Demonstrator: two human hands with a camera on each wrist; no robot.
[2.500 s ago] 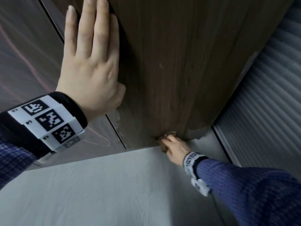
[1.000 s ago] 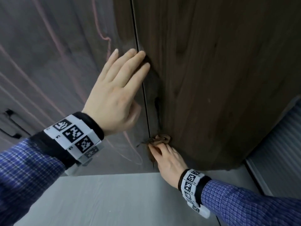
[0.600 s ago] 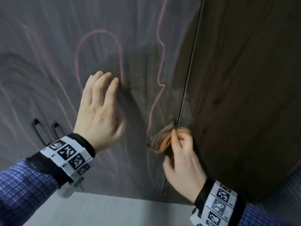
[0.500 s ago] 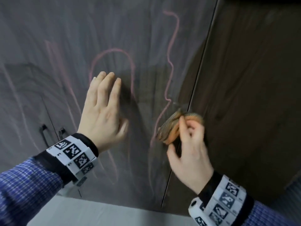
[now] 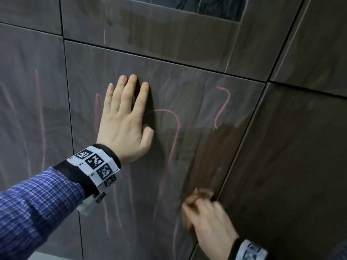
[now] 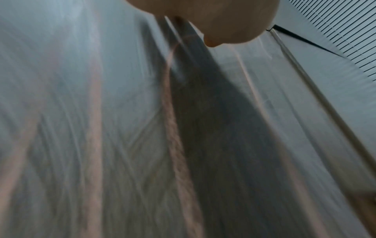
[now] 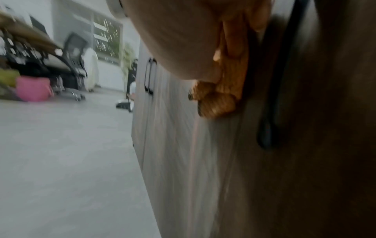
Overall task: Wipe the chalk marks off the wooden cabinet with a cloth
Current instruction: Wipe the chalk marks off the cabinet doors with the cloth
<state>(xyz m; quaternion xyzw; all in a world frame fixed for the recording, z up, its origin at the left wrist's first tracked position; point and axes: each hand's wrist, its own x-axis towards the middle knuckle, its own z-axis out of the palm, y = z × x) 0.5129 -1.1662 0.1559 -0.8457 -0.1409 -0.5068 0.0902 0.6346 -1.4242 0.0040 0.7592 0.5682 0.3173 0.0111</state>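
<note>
The dark wooden cabinet fills the head view, its doors streaked with pink chalk marks. My left hand lies flat against the middle door, fingers straight and pointing up. Low on the same door, by the seam to the right door, my right hand grips a bunched orange-brown cloth and presses it on the wood; both are motion-blurred. The right wrist view shows the cloth squeezed under the palm against the door. A darker wiped strip runs above the cloth.
A black handle hangs on the door just right of the cloth, and a pair of black handles sits further left. Grey floor, office chairs and a pink bin lie off to the left.
My view has risen from the cabinet's bottom corner to its upper doors. The right hand with the cloth has dropped down the seam again after rising, and the left hand has shifted up the door.
</note>
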